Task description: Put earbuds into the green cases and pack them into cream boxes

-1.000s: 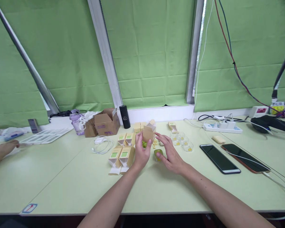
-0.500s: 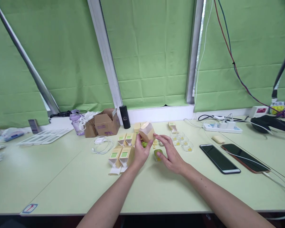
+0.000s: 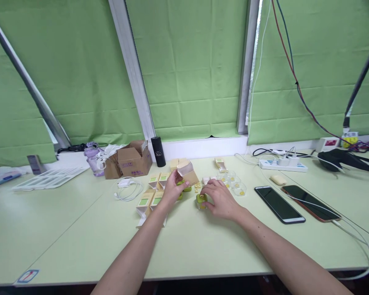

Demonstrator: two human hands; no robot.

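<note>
My left hand [image 3: 171, 189] is closed around a small tan cardboard box [image 3: 187, 173] with an open flap, held tilted just above the table. My right hand [image 3: 219, 199] rests on the table with its fingers curled over a small green round object [image 3: 201, 199]. A few more green pieces [image 3: 186, 189] lie under the held box. Several folded tan boxes with green labels [image 3: 150, 200] stand in a cluster left of my left hand. Small clear cups with yellow contents [image 3: 236, 187] sit just beyond my right hand.
A brown carton [image 3: 133, 161], a black cylinder [image 3: 158, 151] and a purple bottle [image 3: 91, 159] stand at the back. A white cable [image 3: 128, 191] lies left. Two phones [image 3: 279, 198] [image 3: 310, 202] and a power strip [image 3: 279, 164] lie to the right. White trays [image 3: 46, 178] are far left.
My left hand lowered and tilted the tan box towards the table. My right hand came down and closed over the green object. Another person's hand at the far left has left the view.
</note>
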